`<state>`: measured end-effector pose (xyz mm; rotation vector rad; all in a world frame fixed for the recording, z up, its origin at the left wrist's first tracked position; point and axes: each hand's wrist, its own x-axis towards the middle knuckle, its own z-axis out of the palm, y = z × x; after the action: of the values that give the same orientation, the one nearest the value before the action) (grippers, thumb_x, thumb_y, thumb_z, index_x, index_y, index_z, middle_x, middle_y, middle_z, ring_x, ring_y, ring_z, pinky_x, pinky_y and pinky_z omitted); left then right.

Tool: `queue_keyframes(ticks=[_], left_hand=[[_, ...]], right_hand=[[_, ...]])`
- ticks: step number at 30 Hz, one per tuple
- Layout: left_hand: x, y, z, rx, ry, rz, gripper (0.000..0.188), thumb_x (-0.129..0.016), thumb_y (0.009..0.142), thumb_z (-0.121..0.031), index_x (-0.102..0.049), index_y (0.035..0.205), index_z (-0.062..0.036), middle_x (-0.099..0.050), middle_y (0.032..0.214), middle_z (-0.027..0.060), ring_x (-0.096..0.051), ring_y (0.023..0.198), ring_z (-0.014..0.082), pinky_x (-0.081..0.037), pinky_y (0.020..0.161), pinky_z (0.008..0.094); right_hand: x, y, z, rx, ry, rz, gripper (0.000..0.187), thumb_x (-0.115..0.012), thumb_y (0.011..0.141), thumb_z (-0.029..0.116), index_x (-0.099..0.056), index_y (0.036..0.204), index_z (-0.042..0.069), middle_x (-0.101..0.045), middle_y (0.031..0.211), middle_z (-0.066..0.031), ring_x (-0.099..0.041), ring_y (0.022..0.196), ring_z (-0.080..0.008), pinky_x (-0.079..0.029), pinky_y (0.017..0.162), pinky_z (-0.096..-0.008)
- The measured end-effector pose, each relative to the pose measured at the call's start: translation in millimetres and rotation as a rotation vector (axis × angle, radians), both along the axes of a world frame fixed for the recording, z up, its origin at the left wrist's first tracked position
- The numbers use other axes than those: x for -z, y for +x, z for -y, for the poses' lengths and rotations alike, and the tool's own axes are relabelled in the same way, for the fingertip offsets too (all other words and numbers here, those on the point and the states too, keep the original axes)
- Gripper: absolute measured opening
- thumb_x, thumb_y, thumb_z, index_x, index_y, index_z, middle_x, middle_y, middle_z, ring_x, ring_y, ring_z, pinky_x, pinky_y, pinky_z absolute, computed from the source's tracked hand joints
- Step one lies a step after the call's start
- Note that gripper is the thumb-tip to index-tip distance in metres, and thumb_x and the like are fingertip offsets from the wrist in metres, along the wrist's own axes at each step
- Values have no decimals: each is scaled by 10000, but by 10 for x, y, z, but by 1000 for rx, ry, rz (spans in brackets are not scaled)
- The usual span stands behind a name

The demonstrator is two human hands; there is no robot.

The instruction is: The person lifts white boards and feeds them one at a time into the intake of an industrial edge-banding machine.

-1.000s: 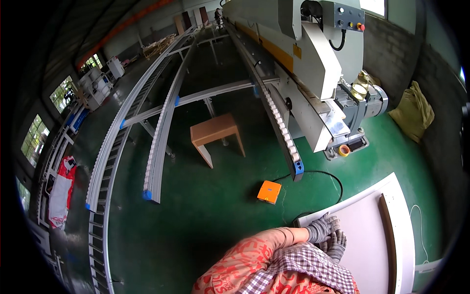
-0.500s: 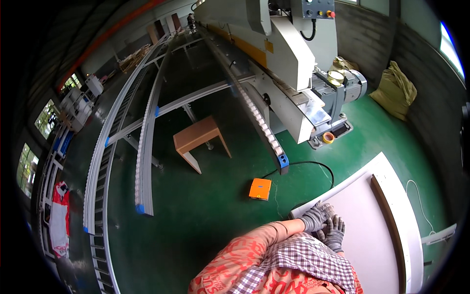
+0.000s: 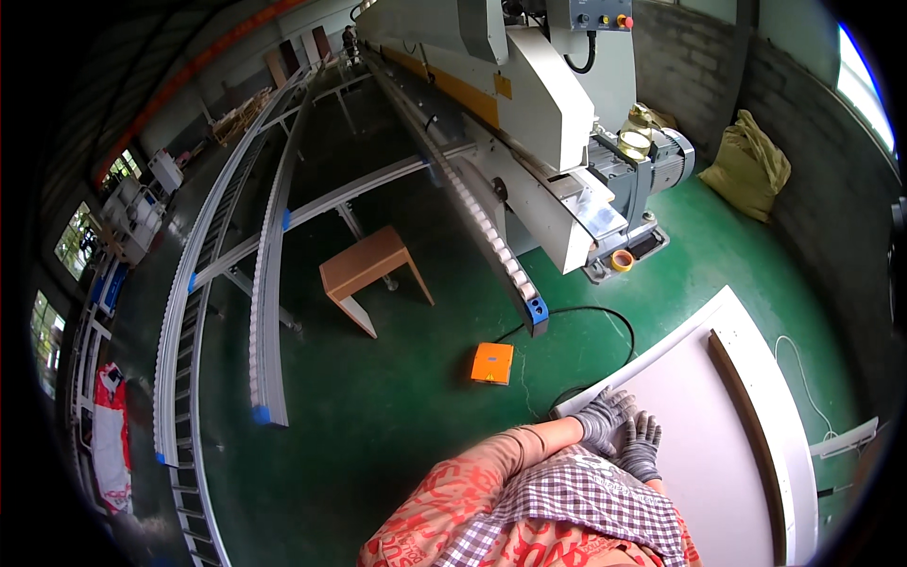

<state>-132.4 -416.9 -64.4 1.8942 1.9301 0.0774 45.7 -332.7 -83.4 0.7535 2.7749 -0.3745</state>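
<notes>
Both gloved hands, left hand [image 3: 603, 417] and right hand [image 3: 642, 442], unmoved on white panel [image 3: 704, 425]; grip flat, holding nothing; view shifted.

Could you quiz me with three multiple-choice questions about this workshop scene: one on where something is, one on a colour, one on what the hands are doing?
1. Where is the wooden stool?
A. on the white panel
B. on the green floor between the roller rails and the machine
C. on top of the machine

2. What colour is the foot pedal?
A. orange
B. blue
C. white

3. How are the gloved hands?
A. raised in the air
B. resting on the white panel's corner
C. holding the stool

Answers:
1 B, it stands on the floor.
2 A, plainly orange.
3 B, the left hand and right hand lie on the white panel.
</notes>
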Motion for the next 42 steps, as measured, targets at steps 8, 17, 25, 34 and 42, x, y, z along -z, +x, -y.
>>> queue_keyframes(ticks=[8, 17, 25, 34, 42], left_hand=[[98, -42, -31, 24, 6, 10, 1377, -782, 563, -740, -187, 1602, -61, -132, 1673, 189, -74, 1557, 370, -25, 1234, 592], [247, -25, -76, -1, 36, 8, 1407, -792, 519, -749, -191, 1607, -90, -118, 1682, 171, -64, 1562, 354, -10, 1228, 605], [323, -39, -82, 4, 84, -1, 1311, -827, 576, -663, -203, 1616, -165, -129, 1681, 172, -90, 1557, 363, -14, 1234, 586], [222, -46, -69, 33, 23, 8, 1288, -810, 584, -683, -225, 1609, -169, -119, 1678, 182, -69, 1556, 377, -8, 1220, 609], [109, -54, -40, 42, -13, 0, 1246, -806, 620, -664, -228, 1607, -170, -103, 1681, 182, -72, 1556, 375, -29, 1221, 609]], right_hand=[[62, 12, -10, -15, 42, 9, 1203, -710, 708, 692, -204, 1577, 32, -143, 1630, -306, -71, 1526, -472, 4, 1220, -594], [-83, -34, 91, 29, 47, -33, 1180, -738, 688, 647, -242, 1567, 37, -175, 1623, -298, -100, 1525, -461, -18, 1222, -591], [-296, -109, 48, 136, -282, -108, 1047, -804, 695, 555, -401, 1497, 15, -294, 1579, -294, -210, 1497, -436, -154, 1231, -522], [-329, 177, -71, 591, -2385, -654, 653, -462, 988, 633, -581, 1357, 107, -655, 1201, -201, -658, 791, -206, -470, 530, -236], [-227, 353, -107, 759, -2581, -667, 674, -526, 902, 724, -663, 1165, 119, -585, 1119, -188, -505, 664, -135, -417, 462, -199]])
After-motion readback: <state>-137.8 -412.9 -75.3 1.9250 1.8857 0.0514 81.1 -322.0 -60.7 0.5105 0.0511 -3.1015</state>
